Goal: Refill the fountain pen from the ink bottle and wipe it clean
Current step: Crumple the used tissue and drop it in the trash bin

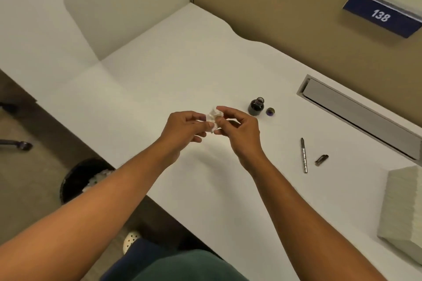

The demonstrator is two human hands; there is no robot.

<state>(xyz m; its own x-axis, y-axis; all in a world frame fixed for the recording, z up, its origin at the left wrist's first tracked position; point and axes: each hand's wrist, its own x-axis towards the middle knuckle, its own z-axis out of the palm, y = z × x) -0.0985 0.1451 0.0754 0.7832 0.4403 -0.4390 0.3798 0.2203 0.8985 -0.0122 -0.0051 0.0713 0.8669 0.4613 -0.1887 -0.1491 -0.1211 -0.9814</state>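
Both hands, left (182, 126) and right (239, 130), pinch a crumpled tissue (213, 118). The pen (304, 155) lies on the desk (159, 75), at four o'clock from the nearer right hand, its length running twelve to six.

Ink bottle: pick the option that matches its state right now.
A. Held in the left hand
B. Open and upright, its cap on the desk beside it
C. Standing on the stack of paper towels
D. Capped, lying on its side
B: the ink bottle stands upright with an open mouth, and its cap lies on the desk just to its right, apart from both hands.
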